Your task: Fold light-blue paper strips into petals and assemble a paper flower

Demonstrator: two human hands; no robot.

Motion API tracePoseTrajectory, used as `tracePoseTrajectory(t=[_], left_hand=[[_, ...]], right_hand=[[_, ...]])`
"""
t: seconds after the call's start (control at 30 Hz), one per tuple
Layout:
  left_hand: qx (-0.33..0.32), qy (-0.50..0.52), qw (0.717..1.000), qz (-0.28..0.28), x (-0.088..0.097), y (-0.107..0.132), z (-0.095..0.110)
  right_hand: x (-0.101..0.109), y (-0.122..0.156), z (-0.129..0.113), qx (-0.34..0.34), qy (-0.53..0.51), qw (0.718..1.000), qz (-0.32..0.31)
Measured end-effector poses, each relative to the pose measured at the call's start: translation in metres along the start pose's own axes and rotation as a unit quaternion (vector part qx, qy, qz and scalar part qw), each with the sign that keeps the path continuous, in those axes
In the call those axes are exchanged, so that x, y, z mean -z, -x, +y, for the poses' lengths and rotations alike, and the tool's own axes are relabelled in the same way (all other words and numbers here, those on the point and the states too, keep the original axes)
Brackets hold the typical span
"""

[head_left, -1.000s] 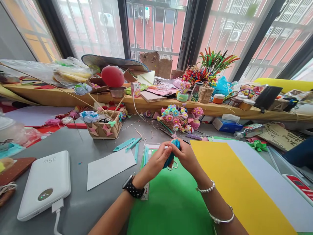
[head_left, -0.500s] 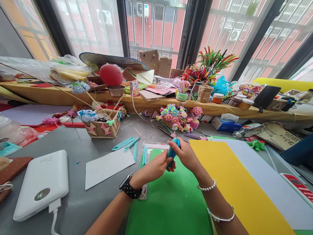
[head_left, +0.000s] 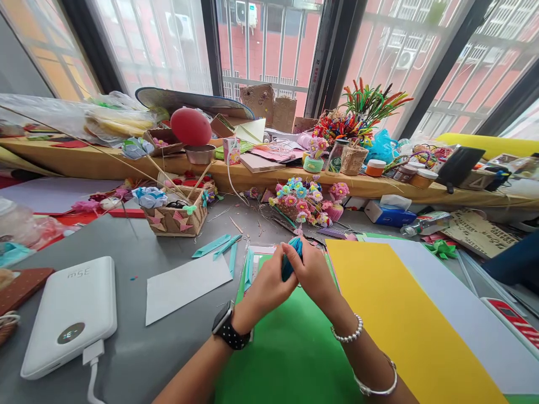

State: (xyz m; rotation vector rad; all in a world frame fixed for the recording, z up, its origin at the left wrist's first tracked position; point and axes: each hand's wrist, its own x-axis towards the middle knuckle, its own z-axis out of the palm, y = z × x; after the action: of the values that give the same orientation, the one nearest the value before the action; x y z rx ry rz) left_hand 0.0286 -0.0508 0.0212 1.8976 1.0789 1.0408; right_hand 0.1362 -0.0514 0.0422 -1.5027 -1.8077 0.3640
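Both my hands meet over the green sheet (head_left: 290,353) in the middle of the grey table. My left hand (head_left: 267,286), with a black watch on its wrist, and my right hand (head_left: 314,275), with bead and metal bracelets, pinch a small folded teal paper piece (head_left: 290,255) between their fingers. The piece stands roughly upright, its pleated top showing above my fingertips. Scissors seen earlier under my hands are hidden now. Loose teal paper strips (head_left: 219,246) lie just left of my hands.
A yellow sheet (head_left: 400,314) lies to the right, a white paper (head_left: 185,286) and a white power bank (head_left: 69,314) to the left. A cardboard basket (head_left: 174,216), paper flowers (head_left: 301,202) and a cluttered wooden sill (head_left: 261,179) sit behind. A dark sleeve (head_left: 517,261) shows at the right edge.
My hands have drawn closer together around the teal piece and shifted slightly left and away from me. The scissor loops below them no longer show.
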Motion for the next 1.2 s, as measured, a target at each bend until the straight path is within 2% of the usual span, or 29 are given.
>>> tracePoseTrajectory(t=[0.07,0.17,0.23,0.3,0.43,0.57,0.67,0.77,0.9,1.07,1.2], left_hand=[[0.043,0.075,0.994,-0.066,0.007,-0.003,0.002],[0.099,0.163,0.960,-0.204,0.017,-0.006,0.003],[0.106,0.175,0.951,-0.230,0.020,-0.007,0.004],[0.111,0.152,0.959,-0.212,0.019,-0.006,0.005],[0.120,0.067,0.981,-0.136,0.009,-0.005,0.004],[0.065,0.015,0.996,-0.058,0.001,-0.004,-0.002],[0.039,-0.023,0.999,-0.023,0.000,-0.003,-0.004],[0.036,-0.034,0.999,-0.010,0.002,-0.003,-0.003],[0.036,-0.006,0.999,0.007,0.004,-0.003,0.001],[0.046,0.052,0.998,-0.001,0.002,-0.002,0.001],[0.063,0.081,0.995,-0.007,0.001,-0.001,0.004]], right_hand=[[-0.001,0.001,-0.004,0.002,0.016,1.000,-0.011],[0.000,0.003,-0.008,0.013,0.016,0.999,-0.029],[0.001,0.003,-0.009,0.020,0.016,0.999,-0.038],[0.001,0.004,-0.010,0.022,0.023,0.999,-0.039],[-0.003,0.004,-0.007,0.013,0.039,0.999,-0.012],[-0.007,0.004,-0.006,0.001,0.016,1.000,-0.002],[-0.005,0.004,-0.007,0.003,-0.024,1.000,-0.004],[0.001,0.002,-0.006,0.018,-0.081,0.996,-0.025],[0.011,-0.001,-0.001,0.046,-0.198,0.977,-0.069],[0.012,-0.001,0.002,0.066,-0.274,0.958,-0.053],[0.011,0.001,0.001,0.066,-0.271,0.960,-0.038]])
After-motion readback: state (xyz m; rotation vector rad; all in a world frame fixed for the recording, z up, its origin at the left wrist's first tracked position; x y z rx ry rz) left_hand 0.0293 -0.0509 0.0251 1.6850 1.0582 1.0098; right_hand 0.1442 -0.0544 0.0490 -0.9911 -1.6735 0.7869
